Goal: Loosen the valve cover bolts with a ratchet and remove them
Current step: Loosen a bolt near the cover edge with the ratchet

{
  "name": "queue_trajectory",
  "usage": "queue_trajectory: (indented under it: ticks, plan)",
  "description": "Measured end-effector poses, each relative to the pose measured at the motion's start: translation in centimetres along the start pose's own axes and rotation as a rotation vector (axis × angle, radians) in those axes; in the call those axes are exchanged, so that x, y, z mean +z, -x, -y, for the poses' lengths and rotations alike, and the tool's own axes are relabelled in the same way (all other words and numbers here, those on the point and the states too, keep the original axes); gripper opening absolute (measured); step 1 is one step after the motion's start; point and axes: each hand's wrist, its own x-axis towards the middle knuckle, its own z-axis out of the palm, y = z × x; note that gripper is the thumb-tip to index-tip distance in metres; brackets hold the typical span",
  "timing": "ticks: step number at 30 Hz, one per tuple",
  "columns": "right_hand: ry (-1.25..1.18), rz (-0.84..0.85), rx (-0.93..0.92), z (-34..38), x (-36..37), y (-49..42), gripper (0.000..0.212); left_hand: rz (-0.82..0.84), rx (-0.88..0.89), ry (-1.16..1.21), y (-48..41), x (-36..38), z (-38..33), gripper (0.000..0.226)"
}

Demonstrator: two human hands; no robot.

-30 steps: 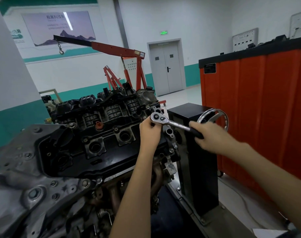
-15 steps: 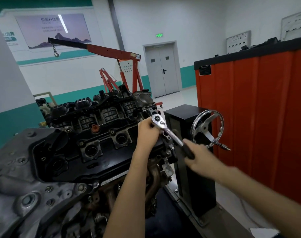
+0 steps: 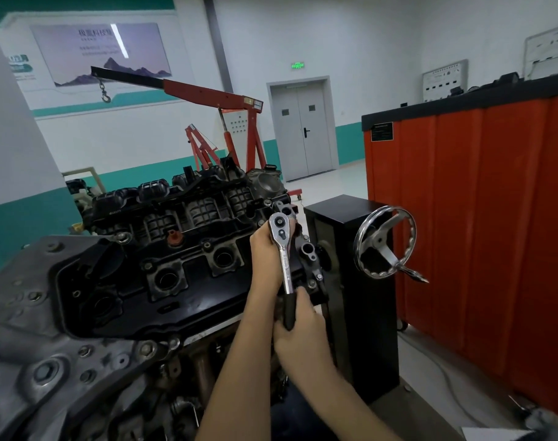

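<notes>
A chrome ratchet with a black grip stands over the right end of the black valve cover of an engine on a stand. Its head is up at the cover's far right corner and its handle points down toward me. My left hand is curled around the ratchet just under its head. My right hand grips the black handle at the lower end. The bolt under the ratchet head is hidden. Other small bolts sit along the cover's edge.
A black engine-stand column with a chrome handwheel stands just right of the hands. Beyond it is an orange cabinet. A red engine hoist stands behind the engine. A grey metal engine end cover fills the lower left.
My right hand has swung the ratchet handle from pointing right, down and toward me, until it hangs nearly vertical. My left hand has stayed at the ratchet head.
</notes>
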Motion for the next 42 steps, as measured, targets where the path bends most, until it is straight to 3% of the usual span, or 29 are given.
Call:
queue_trajectory:
  ticks: [4,7,9,11,14,18,22,24,27,30,32,34,37,40,42]
  plan:
    - [0.226,0.151,-0.022,-0.5,-6.0,-1.5,0.043,0.095,0.006,-0.046,-0.3,-0.7,-0.1,0.058]
    - [0.600,0.288,-0.161,0.6,-13.4,-5.7,0.029,0.137,0.027,-0.148,-0.5,-0.7,-0.8,0.053]
    - [0.910,0.293,-0.280,2.3,-16.1,-8.9,0.025,0.156,0.049,-0.185,-0.5,-0.7,-1.2,0.048]
    - [1.054,0.243,-0.386,3.0,-16.6,-10.5,0.022,0.135,0.046,-0.166,-0.4,-0.7,-1.3,0.039]
    - [0.873,0.139,-0.327,1.2,-14.6,-8.0,0.020,0.076,0.036,-0.131,0.0,-0.4,-0.8,0.037]
    - [0.173,0.083,-0.067,-0.9,-6.9,-0.9,0.026,0.024,0.027,-0.067,0.3,0.3,-0.2,0.048]
    - [-0.043,-0.034,-0.013,0.0,-0.3,0.5,0.020,-0.015,0.056,-0.113,-0.2,0.5,0.0,0.044]
    - [-0.032,0.010,0.002,-0.2,-0.9,0.2,0.021,0.025,0.064,-0.139,-0.3,0.1,0.0,0.050]
    - [0.183,0.150,-0.049,-1.2,-6.5,-1.6,0.029,0.126,0.033,-0.202,-0.7,-0.6,-0.1,0.046]
    - [0.556,0.246,-0.193,-0.3,-13.5,-5.8,0.029,0.170,0.049,-0.270,-1.2,-0.4,-0.7,0.042]
    - [0.827,0.242,-0.327,1.2,-15.9,-8.6,0.019,0.169,0.048,-0.271,-1.2,-0.4,-0.8,0.052]
    - [0.980,0.200,-0.412,1.9,-15.8,-9.6,0.016,0.142,0.017,-0.216,-1.0,-0.8,-0.5,0.043]
    - [0.799,0.126,-0.313,0.8,-13.0,-6.9,0.020,0.072,-0.032,-0.146,-0.8,-0.9,0.2,0.021]
    - [0.268,0.108,-0.093,-0.7,-7.8,-1.9,0.028,0.036,-0.029,-0.105,-0.5,-0.2,0.6,0.039]
    - [0.068,0.040,-0.030,-0.6,-3.6,-0.5,0.022,0.021,-0.021,-0.079,-0.6,0.2,0.7,0.046]
